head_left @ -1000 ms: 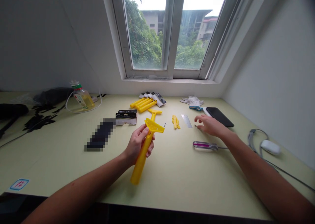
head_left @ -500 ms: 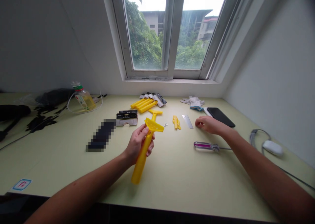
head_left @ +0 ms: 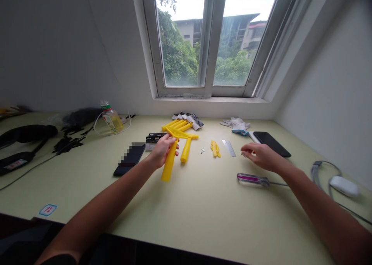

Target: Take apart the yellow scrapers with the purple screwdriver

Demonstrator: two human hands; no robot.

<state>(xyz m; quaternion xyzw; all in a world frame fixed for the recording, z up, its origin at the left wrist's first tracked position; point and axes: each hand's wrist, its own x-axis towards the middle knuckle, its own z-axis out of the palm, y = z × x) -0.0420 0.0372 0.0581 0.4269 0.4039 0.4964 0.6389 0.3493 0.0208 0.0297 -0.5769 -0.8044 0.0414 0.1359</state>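
Note:
My left hand (head_left: 162,151) is closed around a yellow plastic scraper handle (head_left: 169,162), gripping it just below its wide head. A second yellow scraper (head_left: 186,150) lies right beside it on the table. My right hand (head_left: 258,155) is low over the tabletop with thumb and fingertips pinched; anything between them is too small to make out. To its left lie a flat metal blade (head_left: 229,148), several small yellow plastic pieces (head_left: 215,148) and a little group of screws (head_left: 202,151). A screwdriver (head_left: 252,179) with a clear and purple handle lies nearer me.
At the back are several yellow handles (head_left: 178,125), card packs (head_left: 195,120) and a glove (head_left: 236,123). Black boxes (head_left: 154,139) and a dark phone (head_left: 130,161) lie left. A bottle (head_left: 112,120), black phone (head_left: 272,142) and white mouse-like object (head_left: 344,186) sit farther out.
My left hand has carried the scraper away from me toward the back, beside the second one. My right hand stays pinched near the blade. The whole view has shifted slightly.

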